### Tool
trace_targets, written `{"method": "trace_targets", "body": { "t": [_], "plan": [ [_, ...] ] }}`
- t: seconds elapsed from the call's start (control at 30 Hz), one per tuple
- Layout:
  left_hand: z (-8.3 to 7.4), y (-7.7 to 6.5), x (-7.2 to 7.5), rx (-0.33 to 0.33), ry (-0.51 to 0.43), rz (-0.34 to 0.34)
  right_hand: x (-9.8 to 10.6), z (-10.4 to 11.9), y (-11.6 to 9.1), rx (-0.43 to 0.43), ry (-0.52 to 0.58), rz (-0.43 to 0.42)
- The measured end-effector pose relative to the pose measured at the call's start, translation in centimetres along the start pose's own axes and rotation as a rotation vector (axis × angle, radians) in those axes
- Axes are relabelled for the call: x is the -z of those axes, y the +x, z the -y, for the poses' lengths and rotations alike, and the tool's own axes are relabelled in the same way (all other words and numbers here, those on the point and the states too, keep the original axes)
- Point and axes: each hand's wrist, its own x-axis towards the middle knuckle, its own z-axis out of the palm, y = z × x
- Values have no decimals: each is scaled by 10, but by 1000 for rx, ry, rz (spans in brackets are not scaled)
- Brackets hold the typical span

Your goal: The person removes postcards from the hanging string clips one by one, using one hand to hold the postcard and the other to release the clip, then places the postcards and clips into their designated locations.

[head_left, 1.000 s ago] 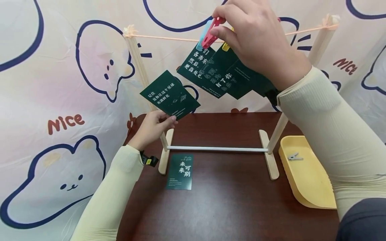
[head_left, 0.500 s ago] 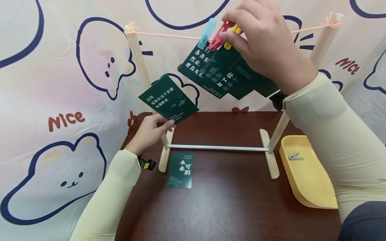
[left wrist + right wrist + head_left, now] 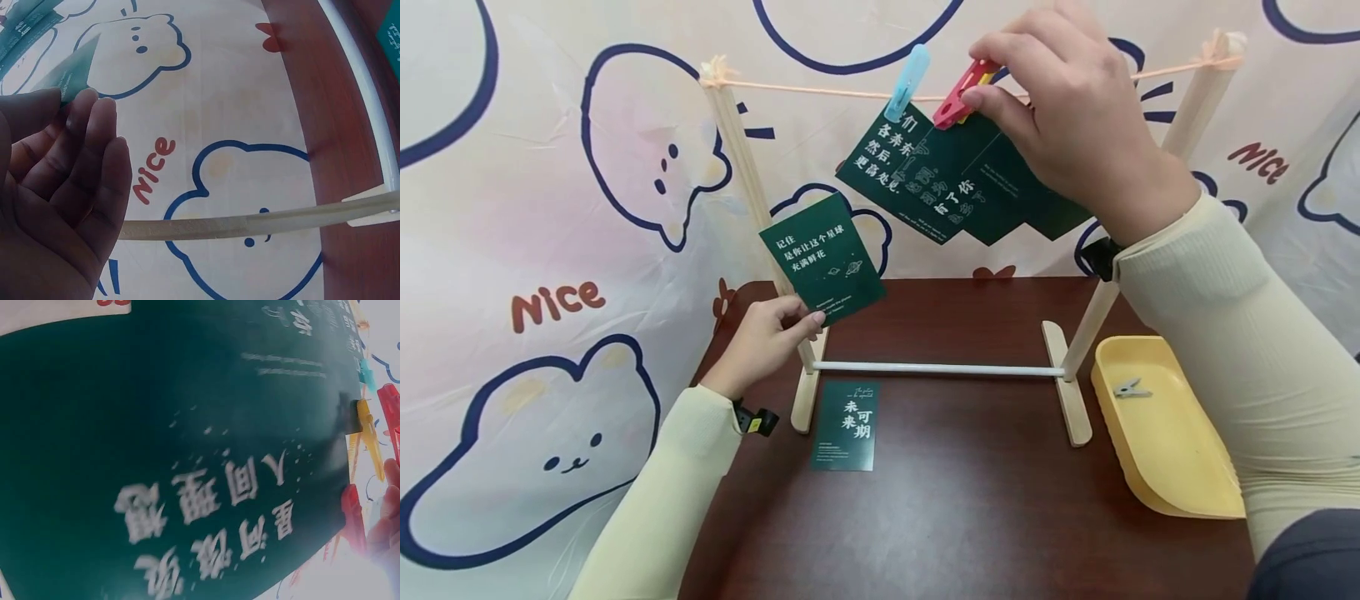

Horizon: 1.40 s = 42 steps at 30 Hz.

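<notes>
My left hand (image 3: pixel 763 337) pinches a green printed card (image 3: pixel 823 262) by its lower corner, left of the hanging cards. Between thumb and index finger, my right hand (image 3: pixel 1063 104) holds a red clothespin (image 3: pixel 955 100) in front of the string (image 3: pixel 820 88). The red clothespin overlaps a yellow clothespin (image 3: pixel 370 434) in the head view. A blue clothespin (image 3: pixel 907 83) clips the leftmost of several overlapping green cards (image 3: pixel 917 179) to the string. Another red clothespin (image 3: pixel 354 519) sits at the hanging cards in the right wrist view; my hand hides it in the head view.
A wooden frame with a left post (image 3: pixel 737 150) and white crossbar (image 3: pixel 932 368) stands on the dark table (image 3: pixel 940 517). One more green card (image 3: pixel 844 427) lies flat at its left foot. A yellow tray (image 3: pixel 1180 458) at right holds a grey clothespin (image 3: pixel 1131 389).
My right hand has moved right along the string with the red clothespin, away from the blue one to over the yellow one. My left hand has lowered and turned its card slightly.
</notes>
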Motion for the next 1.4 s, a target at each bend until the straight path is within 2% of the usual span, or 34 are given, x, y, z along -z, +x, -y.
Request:
{"method": "trace_targets", "body": {
  "t": [0.17, 0.3, 0.5, 0.7, 0.9, 1.13, 1.27, 1.4],
  "plan": [
    [2, -3, 1, 12, 17, 2, 2, -4, -4, 44, -27, -14],
    [4, -6, 1, 11, 40, 0, 3, -6, -6, 27, -29, -6],
    [6, -8, 2, 11, 53, 11, 8, -9, -11, 54, -60, -3],
    [8, -12, 3, 19, 87, 14, 10, -9, -17, -1, -23, -31],
    [10, -15, 4, 26, 85, 33, 14, -14, -26, 28, -43, -47],
    [14, -22, 5, 27, 104, 39, 22, -19, -41, 28, -37, -33],
    [16, -27, 6, 44, 110, 51, 26, -20, -50, -8, -43, -6],
    [18, -27, 8, 29, 130, 33, 31, -24, -57, -42, -67, -1]
  ]
}}
